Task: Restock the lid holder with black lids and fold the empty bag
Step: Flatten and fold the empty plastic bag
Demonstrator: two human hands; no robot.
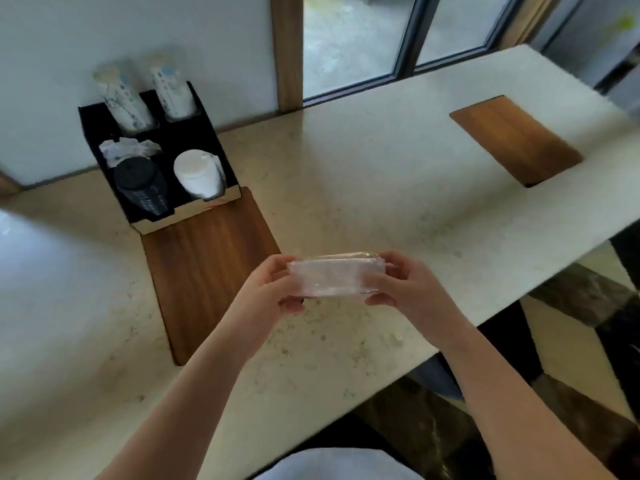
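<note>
A clear plastic bag [334,276], folded into a small flat rectangle, is held above the pale counter [346,168] between both hands. My left hand [273,289] pinches its left end and my right hand [394,285] pinches its right end. The black lid holder [104,161] stands at the back left against the wall. A stack of black lids [140,185] fills its front left slot and a stack of white lids [197,174] fills the front right slot.
Two stacks of patterned paper cups [121,95] stand in the holder's back slots, with crumpled wrapping [128,148] behind the black lids. A wooden inlay [207,265] lies in front of the holder, another wooden inlay [516,140] at the far right. The counter's edge runs along the right.
</note>
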